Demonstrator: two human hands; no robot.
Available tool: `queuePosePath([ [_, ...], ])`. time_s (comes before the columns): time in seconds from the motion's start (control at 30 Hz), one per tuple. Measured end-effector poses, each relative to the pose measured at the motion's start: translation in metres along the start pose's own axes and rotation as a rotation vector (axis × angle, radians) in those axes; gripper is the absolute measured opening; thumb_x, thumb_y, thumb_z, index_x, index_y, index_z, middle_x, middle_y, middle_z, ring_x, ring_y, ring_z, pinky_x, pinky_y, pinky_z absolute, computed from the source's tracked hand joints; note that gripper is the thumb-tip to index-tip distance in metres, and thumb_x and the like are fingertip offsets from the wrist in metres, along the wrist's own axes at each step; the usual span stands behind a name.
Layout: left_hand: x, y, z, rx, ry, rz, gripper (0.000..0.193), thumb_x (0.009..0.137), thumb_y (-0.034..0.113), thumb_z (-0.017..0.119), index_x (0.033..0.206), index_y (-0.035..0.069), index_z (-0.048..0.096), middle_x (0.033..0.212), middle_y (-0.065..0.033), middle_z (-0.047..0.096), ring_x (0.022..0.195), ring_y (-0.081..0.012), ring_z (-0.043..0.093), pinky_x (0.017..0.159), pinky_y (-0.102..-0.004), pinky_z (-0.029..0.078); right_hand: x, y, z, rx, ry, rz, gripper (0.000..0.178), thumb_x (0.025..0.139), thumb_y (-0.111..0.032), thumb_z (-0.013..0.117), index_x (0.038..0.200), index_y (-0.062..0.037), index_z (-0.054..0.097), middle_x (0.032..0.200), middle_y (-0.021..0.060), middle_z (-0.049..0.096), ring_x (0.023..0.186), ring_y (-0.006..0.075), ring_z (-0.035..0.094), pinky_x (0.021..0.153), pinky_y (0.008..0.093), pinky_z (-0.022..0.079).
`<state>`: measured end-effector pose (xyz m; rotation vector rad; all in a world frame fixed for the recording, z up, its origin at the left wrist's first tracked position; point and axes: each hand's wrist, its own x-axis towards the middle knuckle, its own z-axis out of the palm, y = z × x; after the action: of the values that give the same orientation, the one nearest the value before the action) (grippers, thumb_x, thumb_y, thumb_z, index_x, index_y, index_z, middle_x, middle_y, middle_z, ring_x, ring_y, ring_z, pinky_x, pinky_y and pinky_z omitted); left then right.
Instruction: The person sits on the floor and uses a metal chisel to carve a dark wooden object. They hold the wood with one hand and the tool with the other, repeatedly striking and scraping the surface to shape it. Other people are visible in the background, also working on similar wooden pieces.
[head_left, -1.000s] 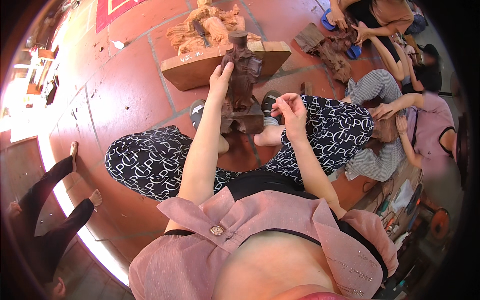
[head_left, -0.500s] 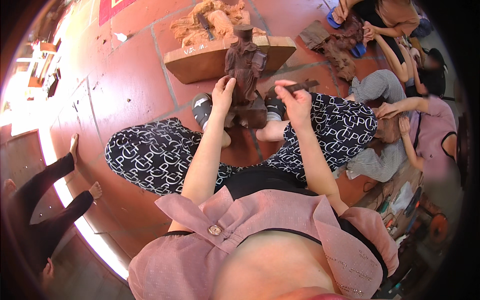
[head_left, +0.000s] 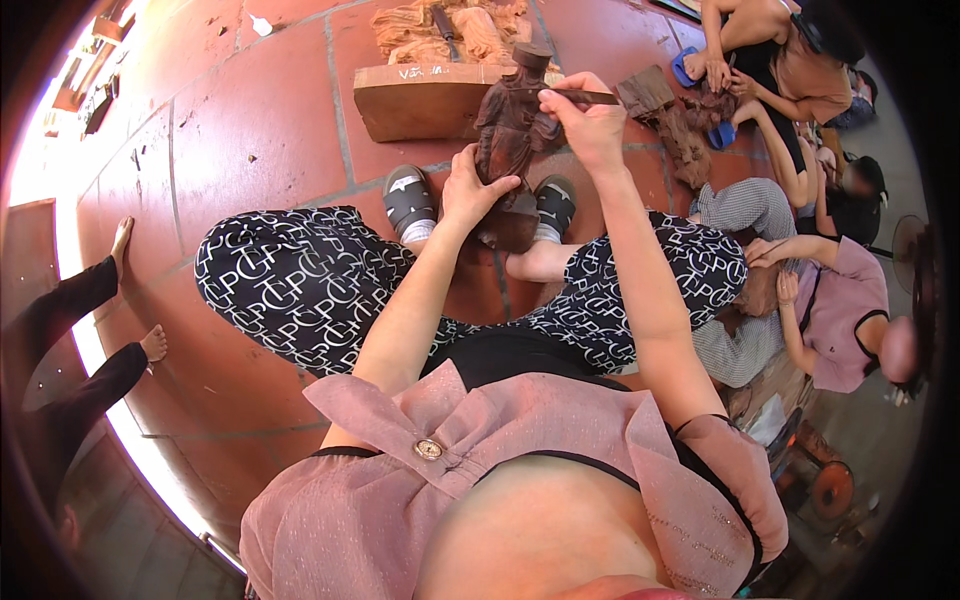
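While my left grip clasps the statue low, my right grip pinches a stick; the statue looks hefty, rigid, chippable: I'd hold there.

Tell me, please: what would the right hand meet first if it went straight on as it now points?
The dark carved figure, most likely: the right hand, holding a thin dark tool, points toward its upper part. Whether they already touch is unclear.
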<state>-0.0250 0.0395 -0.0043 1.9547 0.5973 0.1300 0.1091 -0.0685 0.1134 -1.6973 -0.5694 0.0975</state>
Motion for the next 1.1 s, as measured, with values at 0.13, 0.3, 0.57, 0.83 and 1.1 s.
queuePosePath([
  [0.13, 0.002, 0.0, 0.004, 0.025, 0.024, 0.015, 0.092, 0.061, 0.048, 0.08, 0.129, 0.0, 0.04, 0.121, -0.0192, 0.051, 0.112, -0.0328, 0.053, 0.092, -0.0393, 0.044, -0.001, 0.014, 0.026, -0.111, -0.099, -0.132, 0.007, 0.074, -0.008, 0.071, 0.079, -0.0052, 0.067, 0.07, 0.002, 0.064, 0.065, 0.0061, 0.058, 0.062, 0.0218, 0.047],
  [0.3, -0.001, 0.0, -0.002, -0.063, 0.06, -0.003, 0.081, 0.059, 0.042, 0.081, 0.123, 0.005, 0.045, 0.117, -0.0184, 0.052, 0.109, -0.0346, 0.053, 0.09, -0.0409, 0.045, 0.019, -0.01, 0.023, -0.522, -0.081, -0.236, 0.014, 0.077, -0.02, 0.068, 0.081, -0.007, 0.069, 0.075, 0.0101, 0.068, 0.068, 0.0248, 0.066, 0.064, 0.0341, 0.05],
  [0.57, -0.012, 0.004, -0.009, -0.016, 0.072, 0.021, 0.083, 0.061, 0.041, 0.08, 0.126, 0.004, 0.042, 0.118, -0.0198, 0.05, 0.109, -0.0371, 0.053, 0.091, -0.0419, 0.045, 0.012, 0.006, 0.029, -0.523, -0.235, -0.356, 0.008, 0.079, -0.009, 0.068, 0.084, -0.0026, 0.068, 0.08, 0.0084, 0.068, 0.073, 0.0153, 0.066, 0.069, 0.0291, 0.051],
  [0.83, -0.005, -0.009, -0.001, -0.006, 0.156, 0.086, 0.086, 0.059, 0.047, 0.079, 0.124, 0.003, 0.043, 0.115, -0.0199, 0.052, 0.104, -0.0373, 0.055, 0.088, -0.043, 0.046, 0.009, 0.018, 0.04, -0.518, -0.233, -0.484, 0.012, 0.076, -0.012, 0.071, 0.087, -0.0072, 0.069, 0.079, 0.0072, 0.067, 0.069, 0.0197, 0.065, 0.063, 0.0295, 0.05],
  [1.1, -0.009, -0.005, -0.003, 0.06, 0.127, 0.042, 0.086, 0.062, 0.05, 0.076, 0.127, 0.005, 0.042, 0.119, -0.0177, 0.051, 0.107, -0.0359, 0.055, 0.09, -0.0433, 0.045, 0.008, -0.03, 0.022, 0.052, -0.059, -0.093, 0.008, 0.081, -0.008, 0.068, 0.079, -0.0008, 0.064, 0.075, 0.0028, 0.067, 0.068, 0.0093, 0.065, 0.062, 0.024, 0.051],
])
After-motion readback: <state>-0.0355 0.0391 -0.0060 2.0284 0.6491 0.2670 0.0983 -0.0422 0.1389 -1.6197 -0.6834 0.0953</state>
